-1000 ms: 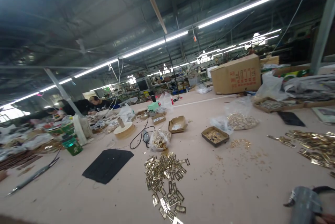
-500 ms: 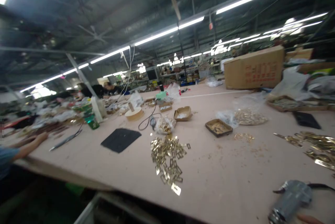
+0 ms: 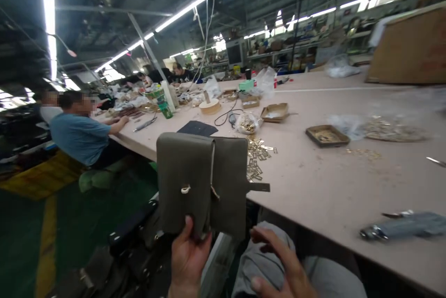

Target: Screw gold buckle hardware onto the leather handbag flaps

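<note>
My left hand (image 3: pixel 190 258) grips the lower edge of a small dark olive flap bag (image 3: pixel 184 163), thumb on its front. The bag is held upright with its flap (image 3: pixel 230 177) spread to the right. A narrow strap tab (image 3: pixel 259 187) sticks out from the flap's edge, and a small metal fitting (image 3: pixel 186 189) sits on the front. My right hand (image 3: pixel 284 265) is just right of the bag and apart from it, fingers curved and spread, nothing between them. Below left lies a heap of similar dark bags (image 3: pixel 104 261), partly in shadow.
Gold-coloured metal frames (image 3: pixel 256 168) lie on the long table (image 3: pixel 299 182), partly hidden by the bag. A grey power tool (image 3: pixel 404 226) rests near the front edge. A tray (image 3: pixel 327 135) of small parts stands farther back. A person in blue (image 3: pixel 80 133) sits left.
The view has swung left and down. The bag, held in my left hand, and my raised right hand now show; earlier only fingertips appeared by the power tool.
</note>
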Motion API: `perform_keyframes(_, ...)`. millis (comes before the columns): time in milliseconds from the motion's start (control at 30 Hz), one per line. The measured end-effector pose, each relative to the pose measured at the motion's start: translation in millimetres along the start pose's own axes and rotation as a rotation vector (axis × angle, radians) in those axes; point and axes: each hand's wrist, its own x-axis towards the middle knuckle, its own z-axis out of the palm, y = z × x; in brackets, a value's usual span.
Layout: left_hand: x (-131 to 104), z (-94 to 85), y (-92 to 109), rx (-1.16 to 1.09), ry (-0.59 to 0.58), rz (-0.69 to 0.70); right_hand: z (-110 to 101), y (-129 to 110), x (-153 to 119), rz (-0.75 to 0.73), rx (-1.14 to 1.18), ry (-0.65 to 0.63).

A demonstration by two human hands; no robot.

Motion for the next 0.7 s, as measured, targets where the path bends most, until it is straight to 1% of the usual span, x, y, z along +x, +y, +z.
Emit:
perform_keyframes(33, -5, 3.1, -23, 0.013, -0.109, -0.089, 5, -2, -2, 0.030, 0.014, 0.030)
perform_keyframes(100, -19, 8.5, -70, 0.031, -0.308, -0.270, 10, -4, -4, 0.114, 0.040, 0.149)
perform_keyframes(167, -37, 10.6, -112, 0.018, -0.457, -0.423, 4, -4, -2, 0.232, 0.069, 0.308)
perform_keyframes(200, -45, 9.3, -130, 0.014, -0.522, -0.485, -3, -4, 0, 0.285, 0.089, 0.380)
perform_keyframes(233, -52, 6.0, -145, 0.033, -0.588, -0.547, -13, -4, 1, 0.317, 0.110, 0.441)
perform_keyframes(267, -57, 0.6, -156, 0.081, -0.656, -0.608, -26, -4, 1, 0.318, 0.129, 0.474)
perform_keyframes(300, -60, -6.7, -165, 0.157, -0.723, -0.667, -39, -3, -1, 0.293, 0.140, 0.479)
perform_keyframes(367, -58, -25.0, -176, 0.382, -0.819, -0.758, -67, 0, -9, 0.226, 0.149, 0.434)
perform_keyframes(400, -54, -34.6, -179, 0.510, -0.825, -0.775, -81, 3, -14, 0.206, 0.162, 0.414)
perform_keyframes(433, -47, -43.4, -181, 0.629, -0.787, -0.767, -94, 6, -21, 0.205, 0.187, 0.410)
perform_keyframes(467, -39, -50.5, -181, 0.729, -0.702, -0.734, -106, 10, -28, 0.219, 0.225, 0.421)
perform_keyframes(533, -23, -56.7, -176, 0.849, -0.448, -0.608, -126, 20, -43, 0.275, 0.321, 0.453)
perform_keyframes(567, -16, -54.4, -170, 0.873, -0.325, -0.512, -135, 25, -50, 0.304, 0.368, 0.463)
perform_keyframes(600, -12, -48.2, -163, 0.890, -0.225, -0.396, -141, 31, -56, 0.331, 0.408, 0.466)
perform_keyframes(633, -9, -38.0, -153, 0.913, -0.175, -0.256, -146, 36, -61, 0.356, 0.444, 0.463)
perform_keyframes(667, -9, -24.3, -143, 0.951, -0.143, -0.084, -149, 41, -66, 0.383, 0.476, 0.449)
perform_keyframes(700, -12, -7.7, -132, 1.015, -0.144, 0.082, -150, 47, -69, 0.412, 0.500, 0.427)
